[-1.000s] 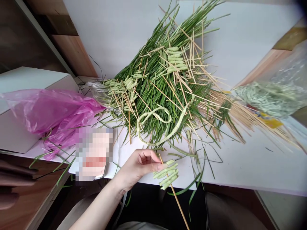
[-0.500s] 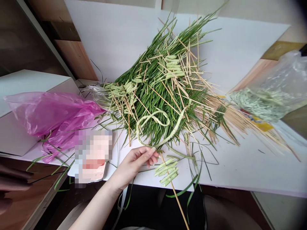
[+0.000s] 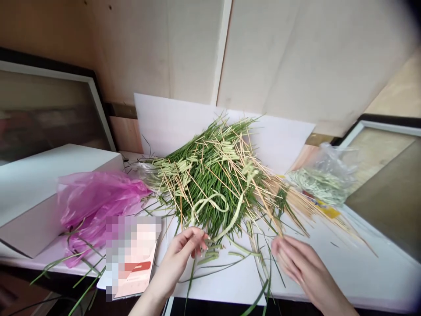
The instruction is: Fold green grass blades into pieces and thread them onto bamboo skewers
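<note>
My left hand is closed in a pinch on a long yardlong bean, which curls over the front of the green leaf pile. My right hand grips the lower end of a bamboo skewer. That skewer tilts up and left over the pile, and bean pieces are threaded near its far end, slightly blurred. Under the hands is a heap of long green leaves. Several other skewers with threaded bean pieces lie on it. Short cut bean pieces lie beside my left hand.
A pink plastic bag and a white box stand left. A phone, partly pixelated, lies at the front left. Bare skewers fan out at right, near a clear bag of pale green pieces. A white board stands behind.
The loaded skewer has moved from below my left hand up over the right side of the pile. My right hand has come into view holding it. The camera view has tilted upward.
</note>
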A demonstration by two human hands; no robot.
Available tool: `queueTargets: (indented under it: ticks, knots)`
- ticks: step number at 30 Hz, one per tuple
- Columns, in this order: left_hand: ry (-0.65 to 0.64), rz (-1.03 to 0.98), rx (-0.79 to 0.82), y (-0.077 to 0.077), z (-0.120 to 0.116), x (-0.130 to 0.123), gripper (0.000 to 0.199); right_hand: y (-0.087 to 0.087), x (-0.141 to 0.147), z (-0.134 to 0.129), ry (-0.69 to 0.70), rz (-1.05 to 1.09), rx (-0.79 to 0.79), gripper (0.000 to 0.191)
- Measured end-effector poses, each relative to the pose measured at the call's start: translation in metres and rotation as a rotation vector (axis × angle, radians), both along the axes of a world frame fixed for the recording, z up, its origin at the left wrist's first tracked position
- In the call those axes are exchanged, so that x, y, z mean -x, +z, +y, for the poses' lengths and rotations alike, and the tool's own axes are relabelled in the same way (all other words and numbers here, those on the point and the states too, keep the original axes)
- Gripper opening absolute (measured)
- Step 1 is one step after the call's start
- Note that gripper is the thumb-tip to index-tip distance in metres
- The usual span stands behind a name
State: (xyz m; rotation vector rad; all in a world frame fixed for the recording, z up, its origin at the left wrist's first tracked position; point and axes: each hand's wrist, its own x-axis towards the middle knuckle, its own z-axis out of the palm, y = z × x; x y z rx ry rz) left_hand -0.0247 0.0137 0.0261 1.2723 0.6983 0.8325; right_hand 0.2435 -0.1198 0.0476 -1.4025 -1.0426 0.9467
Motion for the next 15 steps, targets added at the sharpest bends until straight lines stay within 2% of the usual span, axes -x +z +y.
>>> queueTargets:
  ticks: [3, 8, 10, 12, 15]
  knots:
    - [-0.005, -0.036, 0.008, 0.001, -0.004, 0.000, 0.040, 0.031, 0.002, 0.065, 0.107, -0.129, -0.128, 0.051]
    - [-0.031, -0.116, 0.067, 0.002, -0.012, 0.000, 0.038, 0.080, 0.023, 0.161, 0.118, -0.411, -0.255, 0.058]
    - [-0.022, -0.131, 0.072, 0.002, -0.015, 0.000, 0.039, 0.099, 0.035, 0.197, 0.094, -0.555, -0.262, 0.058]
    - [-0.020, -0.135, 0.064, 0.002, -0.015, -0.001, 0.044, 0.116, 0.048, 0.229, 0.076, -0.730, -0.243, 0.050]
    - [-0.036, -0.134, 0.051, -0.002, -0.012, -0.002, 0.052, 0.127, 0.071, 0.264, 0.099, -1.000, -0.151, 0.031]
